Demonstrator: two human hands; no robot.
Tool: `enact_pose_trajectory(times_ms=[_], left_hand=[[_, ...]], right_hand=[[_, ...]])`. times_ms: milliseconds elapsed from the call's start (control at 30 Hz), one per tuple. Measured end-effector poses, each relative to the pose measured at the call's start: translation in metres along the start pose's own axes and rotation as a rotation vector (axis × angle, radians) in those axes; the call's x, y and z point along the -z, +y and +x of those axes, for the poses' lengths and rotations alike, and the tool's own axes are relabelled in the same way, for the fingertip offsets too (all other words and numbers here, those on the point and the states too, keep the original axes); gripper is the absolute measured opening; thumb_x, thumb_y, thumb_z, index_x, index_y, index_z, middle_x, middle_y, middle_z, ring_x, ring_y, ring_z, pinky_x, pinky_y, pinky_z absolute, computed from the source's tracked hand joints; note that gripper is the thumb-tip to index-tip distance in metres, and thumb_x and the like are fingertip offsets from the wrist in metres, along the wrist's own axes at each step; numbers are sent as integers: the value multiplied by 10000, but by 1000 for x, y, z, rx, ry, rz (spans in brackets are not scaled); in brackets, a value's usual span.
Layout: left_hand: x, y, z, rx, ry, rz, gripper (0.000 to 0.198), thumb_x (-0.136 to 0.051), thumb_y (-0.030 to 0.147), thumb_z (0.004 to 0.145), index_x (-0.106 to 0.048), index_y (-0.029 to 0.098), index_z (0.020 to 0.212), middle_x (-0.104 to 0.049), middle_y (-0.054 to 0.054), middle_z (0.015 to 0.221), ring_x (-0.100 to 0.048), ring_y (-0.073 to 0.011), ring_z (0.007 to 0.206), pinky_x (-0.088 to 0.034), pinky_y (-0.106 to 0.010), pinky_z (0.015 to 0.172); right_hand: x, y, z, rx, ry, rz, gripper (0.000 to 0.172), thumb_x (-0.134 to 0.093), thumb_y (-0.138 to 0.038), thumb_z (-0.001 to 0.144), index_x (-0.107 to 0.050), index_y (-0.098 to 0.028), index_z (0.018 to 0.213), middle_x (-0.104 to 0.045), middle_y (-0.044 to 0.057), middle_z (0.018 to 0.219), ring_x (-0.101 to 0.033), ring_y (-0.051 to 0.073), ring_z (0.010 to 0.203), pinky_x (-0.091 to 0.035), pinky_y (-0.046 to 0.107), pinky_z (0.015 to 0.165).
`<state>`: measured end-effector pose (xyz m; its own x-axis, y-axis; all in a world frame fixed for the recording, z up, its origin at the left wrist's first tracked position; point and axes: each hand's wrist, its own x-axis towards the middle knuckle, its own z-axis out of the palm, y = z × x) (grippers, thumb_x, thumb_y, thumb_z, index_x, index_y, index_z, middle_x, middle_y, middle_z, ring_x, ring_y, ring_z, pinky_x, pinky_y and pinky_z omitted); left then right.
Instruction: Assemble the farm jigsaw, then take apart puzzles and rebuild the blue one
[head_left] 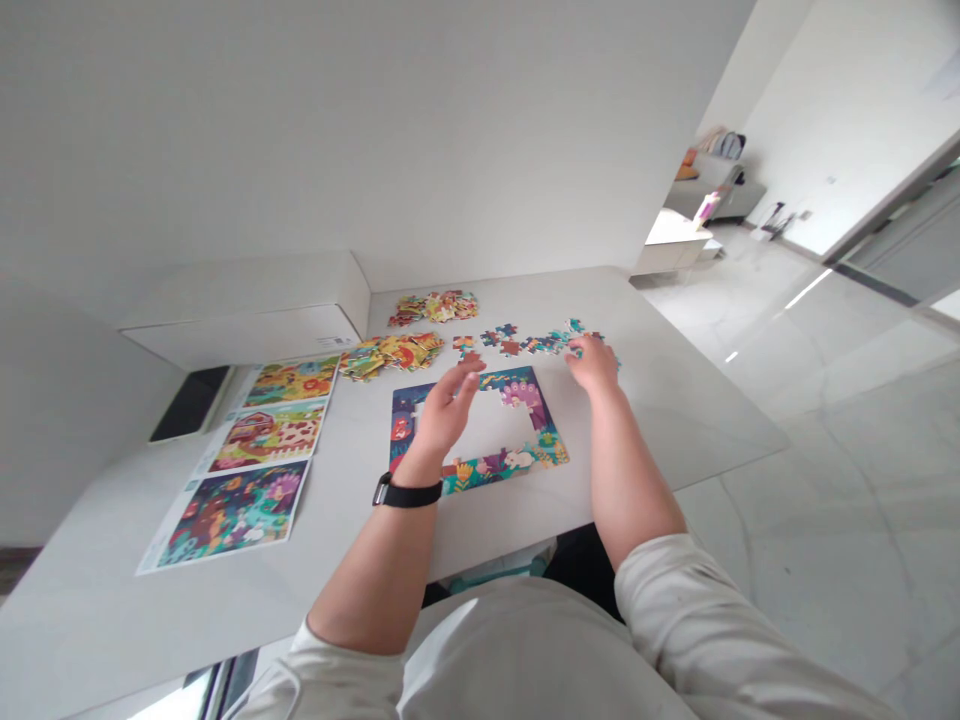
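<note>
My left hand (444, 412), with a black band on the wrist, hovers over the left part of a puzzle frame (551, 445). Its fingers are loosely bent, thumb a little apart. A brown puzzle piece (471, 358) shows just beyond the fingertips; no grip on it is visible. My right hand (595, 366) reaches into loose teal and blue puzzle pieces (546, 344), thumb and forefinger apart beside them. Some pieces are hidden beneath that hand. The puzzle frame has a joined, colourful border around a bare middle, and my left hand covers part of its left side.
Yellow-orange pieces (394, 353) and a second pile of pieces (435, 306) lie farther back. Three printed pictures (232, 510) are at left, near a dark phone-like slab (191, 402). A white box (247, 335) stands against the wall. The table's right edge borders a tiled floor.
</note>
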<state>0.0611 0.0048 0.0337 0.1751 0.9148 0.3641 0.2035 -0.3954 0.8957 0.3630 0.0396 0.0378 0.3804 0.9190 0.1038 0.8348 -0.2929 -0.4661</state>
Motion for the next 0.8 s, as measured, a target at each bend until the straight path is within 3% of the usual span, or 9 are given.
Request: enact_pose_trajectory(times_ms=[100, 200, 333, 567, 800], left_hand=[[15, 3, 4, 141, 169, -296, 454, -601, 634, 1018, -778, 229, 1124, -791, -110, 1260, -726, -264, 1222, -557, -412, 1083], [23, 2, 9, 235, 248, -505, 469, -621, 645, 978, -751, 207, 1084, -796, -130, 1208, -752, -249, 1148, -588, -385, 991], [28, -1, 14, 309, 269, -620, 495, -581, 676, 964, -716, 205, 1032, -796, -137, 1180, -756, -252, 1123, -605, -384, 943], [36, -1, 13, 298, 211, -654, 527, -549, 720, 967, -698, 216, 1005, -786, -135, 1148, -756, -279, 1121, -614, -432, 943], [33, 8, 12, 408, 256, -875, 438, -639, 650, 948, -703, 217, 979, -787, -89, 1038, -760, -220, 974, -588, -327, 830]], right_hand=[[6, 11, 5, -174, 41, -92, 379, -691, -285, 977, -736, -279, 1354, -671, 152, 1464, -605, 376, 1334, -502, 544, 1092], [6, 16, 6, -252, -6, -129, 458, -728, -303, 968, -685, -292, 1423, -649, 169, 1488, -583, 394, 1359, -487, 578, 1097], [2, 17, 7, -271, -30, -185, 490, -746, -347, 971, -655, -263, 1446, -648, 190, 1485, -563, 410, 1397, -474, 587, 1110], [-3, 22, 12, -270, -42, -213, 520, -761, -371, 961, -658, -258, 1458, -654, 204, 1458, -595, 413, 1373, -496, 576, 1092], [-2, 23, 14, -341, -59, -247, 442, -780, -486, 937, -776, -215, 1285, -580, 238, 1459, -576, 422, 1369, -497, 580, 1091]])
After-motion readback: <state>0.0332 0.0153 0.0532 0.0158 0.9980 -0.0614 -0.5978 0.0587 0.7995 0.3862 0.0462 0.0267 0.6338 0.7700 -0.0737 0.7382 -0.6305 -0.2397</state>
